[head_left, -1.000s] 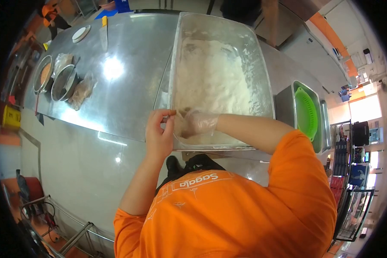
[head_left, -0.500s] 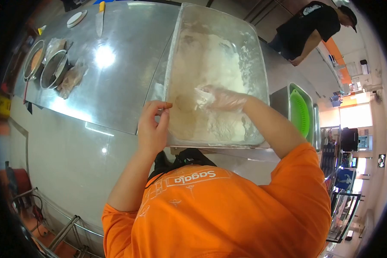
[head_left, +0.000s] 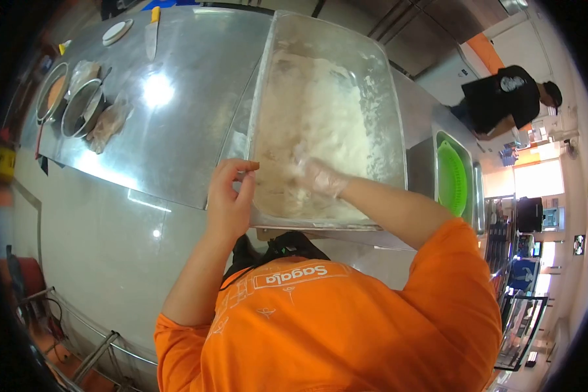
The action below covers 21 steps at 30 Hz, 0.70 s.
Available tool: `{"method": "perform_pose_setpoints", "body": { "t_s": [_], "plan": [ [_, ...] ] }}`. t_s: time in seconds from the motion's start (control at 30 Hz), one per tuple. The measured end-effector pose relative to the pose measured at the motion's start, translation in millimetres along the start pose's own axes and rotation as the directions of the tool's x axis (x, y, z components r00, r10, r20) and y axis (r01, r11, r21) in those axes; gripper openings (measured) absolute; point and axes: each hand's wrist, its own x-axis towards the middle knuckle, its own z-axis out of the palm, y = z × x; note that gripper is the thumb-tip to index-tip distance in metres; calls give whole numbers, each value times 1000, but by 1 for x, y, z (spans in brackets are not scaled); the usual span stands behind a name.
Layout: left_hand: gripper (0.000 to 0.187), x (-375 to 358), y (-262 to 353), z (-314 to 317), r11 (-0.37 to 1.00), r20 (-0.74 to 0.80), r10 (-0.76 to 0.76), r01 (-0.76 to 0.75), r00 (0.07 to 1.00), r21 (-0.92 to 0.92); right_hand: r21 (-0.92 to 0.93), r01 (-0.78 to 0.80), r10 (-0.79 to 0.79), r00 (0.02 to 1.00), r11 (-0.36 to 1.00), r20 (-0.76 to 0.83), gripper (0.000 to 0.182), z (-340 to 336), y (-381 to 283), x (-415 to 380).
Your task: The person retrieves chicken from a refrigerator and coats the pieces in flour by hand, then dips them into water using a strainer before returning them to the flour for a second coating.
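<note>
Wears a loose, bright orange T-shirt (head_left: 372,326) with short, wide sleeves ending near the elbows. Carries white lettering (head_left: 299,276) across the front, reading "Sagala" inside a thin outlined box, with small white line drawings (head_left: 266,312) beside it. Shows black clothing (head_left: 297,245) below the hem. Has a clear, crinkled plastic glove (head_left: 330,181) over the right hand (head_left: 320,176), nothing over the left hand (head_left: 232,193).

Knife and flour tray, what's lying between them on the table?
Between the knife and the tray, the head view shows only bare table.
</note>
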Motion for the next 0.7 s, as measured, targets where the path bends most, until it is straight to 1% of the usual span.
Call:
{"method": "perform_pose_setpoints", "body": {
  "t_s": [0.03,0.07,0.1,0.13,0.17,0.2,0.23,0.27,0.33,0.4,0.43,0.5,0.53,0.63,0.67,0.7],
  "plan": [
    [12,0,2,-1,1000,2,-10,10,1000,5,214,-104,107,994,971,1,28,-15,-19,0],
    [12,0,0,-1,1000,-8,9,-9,1000,5,418,-204,213,977,885,25,27,-27,-36,1],
    [12,0,-1,-1,1000,-14,27,-27,1000,6,226,-131,144,989,965,-44,29,-38,-25,10],
    [12,0,-2,0,999,-19,47,-47,999,7,21,-60,61,993,998,-98,32,-50,-4,22],
    [12,0,-2,0,999,-16,37,-37,999,3,-188,6,-32,990,982,-136,35,-56,7,28],
    [12,0,-2,0,1000,-11,29,-29,1000,-1,-383,-33,30,999,923,-14,36,-50,-8,29],
    [12,0,-1,0,1000,-5,22,-22,1000,-5,-565,-43,115,989,824,93,39,-39,-25,36],
    [12,1,0,1,1000,-7,6,-6,1000,-12,-725,-20,216,960,689,179,41,-29,-47,42],
    [12,0,4,0,999,-13,-35,34,999,-23,-782,-76,376,903,618,210,49,6,-77,30],
    [12,-1,6,-1,999,-7,-48,48,999,10,-725,11,167,970,689,174,49,24,-48,23],
    [12,-1,7,-1,998,-1,-51,51,999,24,-698,56,62,988,714,142,49,29,-31,21],
    [12,0,2,-1,999,0,-34,34,999,0,-586,238,-98,961,775,260,44,17,-5,7],
    [12,-1,0,-1,999,-5,-32,32,999,-14,-519,328,-178,931,789,318,42,8,5,0],
    [11,-1,1,-2,1000,-19,29,-29,999,4,-726,237,125,905,646,407,35,-26,-28,-3],
    [11,0,1,-2,1000,-24,25,-25,999,3,-571,134,85,936,810,341,32,-36,-27,-1],
    [11,0,1,-1,1000,-25,21,-21,999,2,-372,37,67,963,927,262,29,-45,-24,-1]
  ]
}}
